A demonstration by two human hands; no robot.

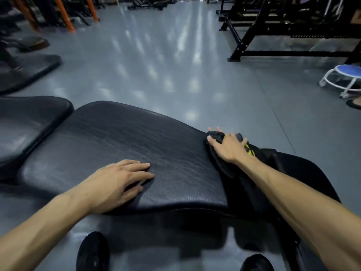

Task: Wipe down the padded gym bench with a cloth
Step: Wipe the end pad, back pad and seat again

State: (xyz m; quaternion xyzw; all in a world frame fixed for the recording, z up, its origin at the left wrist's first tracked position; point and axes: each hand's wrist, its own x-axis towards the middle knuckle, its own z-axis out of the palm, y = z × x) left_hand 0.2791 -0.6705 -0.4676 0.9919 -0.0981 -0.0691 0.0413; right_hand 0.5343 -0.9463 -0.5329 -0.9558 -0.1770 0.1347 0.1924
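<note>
**Inspector:** Grey gym floor (156, 65), glossy with light reflections, runs back to dark machine frames (283, 26) on the far right and orange uprights (64, 14) on the far left. Start at the left.

**Assistant:** Far left, a second black pad (25, 124) sits just beside the padded gym bench (121, 137), a narrow gap between them. The bench serves here as the desk for the work. The left hand (119, 182) rests on its near edge, grip spread, fingers straight and flat on the vinyl, holding nothing. I judge it is bracing the body, steadying the lean towards the far side.

**Inspector:** And to the right?

**Assistant:** The right hand (226, 147) presses the cloth (218, 153) against the bench's right edge. The grip is splayed over the dark fabric, fingertips bearing down, not pinching. The placement suggests the edge and side are being wiped.

**Inspector:** What cannot be confirmed?

**Assistant:** The cloth is dark against dark vinyl, so its outline is hard to trace. A yellow-marked item (250, 151) shows past the wrist; I cannot identify it. The bench frame below is in shadow. Two black rounded shapes (91, 251) at the bottom edge are cut off. A blue-topped stool (345, 79) at the right is partly out of frame.
</note>
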